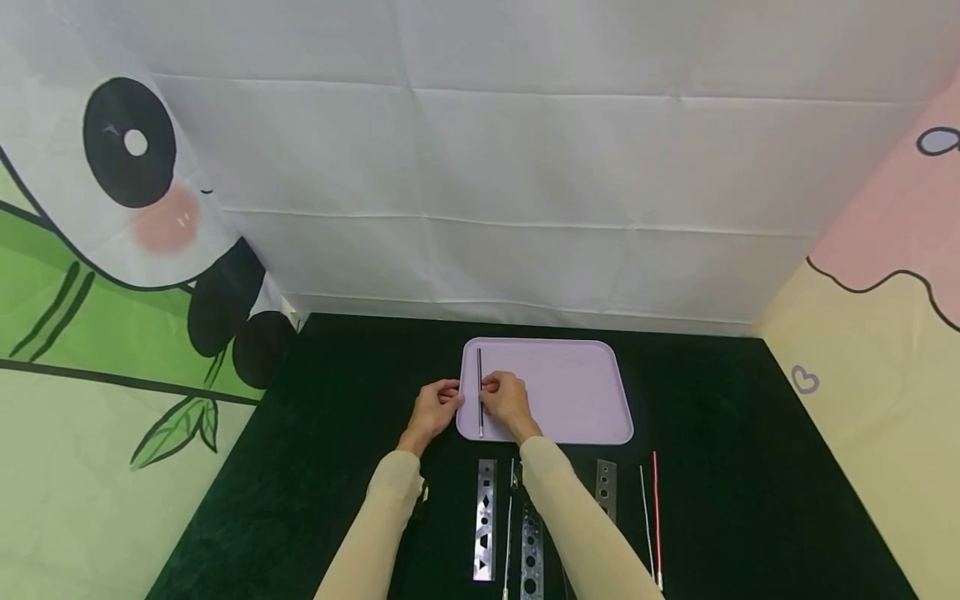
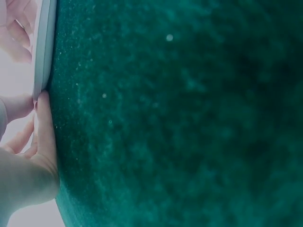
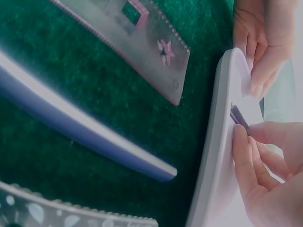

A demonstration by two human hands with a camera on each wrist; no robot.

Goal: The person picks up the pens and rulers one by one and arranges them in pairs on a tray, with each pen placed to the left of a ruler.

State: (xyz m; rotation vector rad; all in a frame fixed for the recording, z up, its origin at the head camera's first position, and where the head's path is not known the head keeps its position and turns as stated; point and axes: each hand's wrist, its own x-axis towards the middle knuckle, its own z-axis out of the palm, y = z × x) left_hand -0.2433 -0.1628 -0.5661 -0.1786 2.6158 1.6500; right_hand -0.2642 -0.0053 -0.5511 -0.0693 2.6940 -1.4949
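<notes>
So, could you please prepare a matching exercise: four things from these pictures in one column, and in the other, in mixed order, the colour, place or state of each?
1. tray
2. dark stick
3. red stick
4. tabletop

A. rightmost of the sticks
B. dark green
C. held in the right grip
D. pale purple

Right pairs: 1-D, 2-C, 3-A, 4-B.

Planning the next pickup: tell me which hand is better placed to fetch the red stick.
Likely the right hand: the red stick lies toward its side, while the left hand is farther off, at the left edge of the tray. The right hand would first release the dark stick.
</notes>
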